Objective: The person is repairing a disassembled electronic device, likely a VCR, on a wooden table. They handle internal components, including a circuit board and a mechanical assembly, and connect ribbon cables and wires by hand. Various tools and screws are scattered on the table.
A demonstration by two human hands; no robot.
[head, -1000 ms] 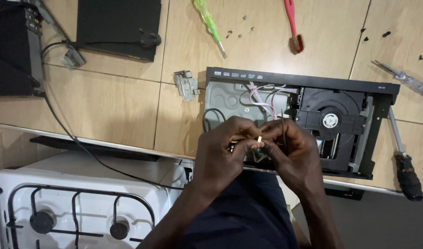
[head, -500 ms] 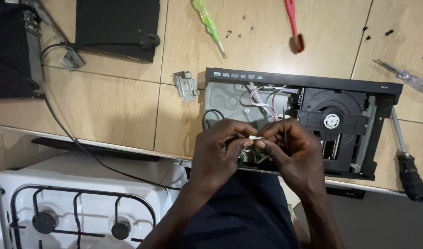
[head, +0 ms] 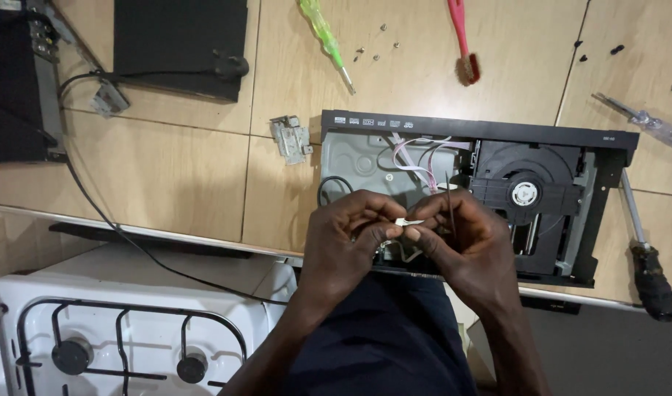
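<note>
A wooden table [head: 167, 176] seen from above. An opened disc player [head: 548, 198], lid off, lies on it with its disc drive [head: 526, 194] to the right and loose wires [head: 416, 158] inside. Over the player's front edge, the left hand [head: 347, 238] and right hand [head: 464, 235] meet, their fingertips pinching a small white connector [head: 408, 221] between them. A thin dark tool [head: 451, 205] stands up from the right hand's fingers. A white stove [head: 123, 330] sits below left.
</note>
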